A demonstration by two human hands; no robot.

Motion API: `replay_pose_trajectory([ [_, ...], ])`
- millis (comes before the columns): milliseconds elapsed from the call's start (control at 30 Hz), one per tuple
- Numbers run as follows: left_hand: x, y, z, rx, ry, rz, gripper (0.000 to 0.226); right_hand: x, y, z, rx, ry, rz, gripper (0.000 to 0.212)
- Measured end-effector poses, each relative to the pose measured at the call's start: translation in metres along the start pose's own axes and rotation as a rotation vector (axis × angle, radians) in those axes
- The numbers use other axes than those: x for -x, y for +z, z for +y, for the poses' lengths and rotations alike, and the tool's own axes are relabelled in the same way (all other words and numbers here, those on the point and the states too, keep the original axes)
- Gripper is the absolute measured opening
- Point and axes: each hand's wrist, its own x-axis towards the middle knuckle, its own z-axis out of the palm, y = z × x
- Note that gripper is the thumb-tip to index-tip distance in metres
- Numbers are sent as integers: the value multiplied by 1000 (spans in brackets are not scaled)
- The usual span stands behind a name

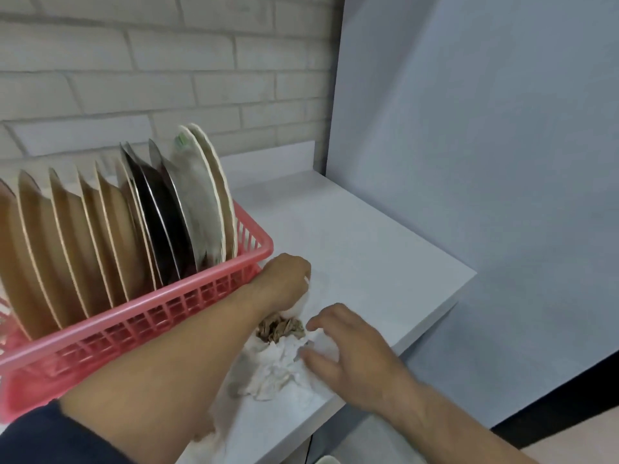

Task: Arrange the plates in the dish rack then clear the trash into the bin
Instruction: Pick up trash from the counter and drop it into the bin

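A pink plastic dish rack [187,296] stands on the white counter and holds several upright plates [110,229], tan ones on the left, dark ones in the middle and pale ones [204,195] on the right. Just right of the rack lies a heap of trash: crumpled white tissue [278,370] and a brown crumpled wad [279,328]. My left hand [284,283] is curled round a white piece of the trash beside the rack's corner. My right hand [345,343] hovers over the white tissue with fingers spread and bent, touching it lightly.
The white counter [368,249] ends at an edge on the right and front. A white brick wall runs behind the rack, and a pale blue wall stands to the right. A pale rim [326,459] peeks out below the counter at the bottom.
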Motion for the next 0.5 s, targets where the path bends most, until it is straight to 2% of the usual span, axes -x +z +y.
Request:
replay_pose_trajectory([
  [67,9,-9,0,48,55,9,26,-4,12,-12,32,-81,-71,53],
  [133,21,-15,2,60,86,-26,30,-9,23,-16,144,-125,-108,58],
  [267,44,-27,3,179,61,5,34,-12,40,-11,310,-260,-95,36],
  [500,72,-33,-5,164,-27,63,32,-6,33,7,133,-216,-103,32],
])
